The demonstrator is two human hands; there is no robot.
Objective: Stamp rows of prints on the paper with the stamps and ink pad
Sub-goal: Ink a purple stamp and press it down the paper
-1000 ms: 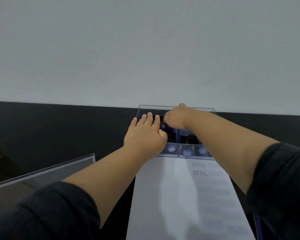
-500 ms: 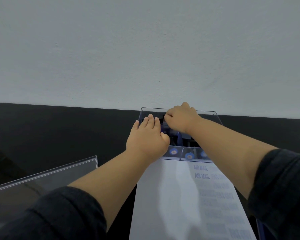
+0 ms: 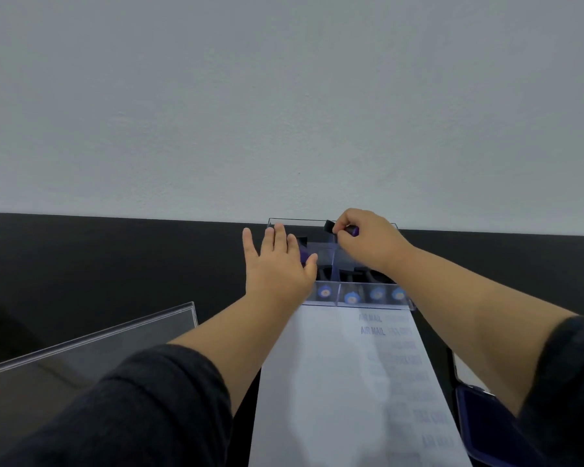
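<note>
My black desk against a pale wall, with clear acrylic pieces on it.

A plain grey-white wall (image 3: 284, 96) fills the upper half of my view. Below it runs the black tabletop (image 3: 115, 264), meeting the wall in a straight line. At my lower left a clear acrylic lid (image 3: 81, 358) lies on the tabletop, its near part hidden by my dark sleeve (image 3: 132, 416). Straight ahead, against the wall, stands a clear acrylic organiser box (image 3: 331, 303) with dividers forming compartments.
</note>
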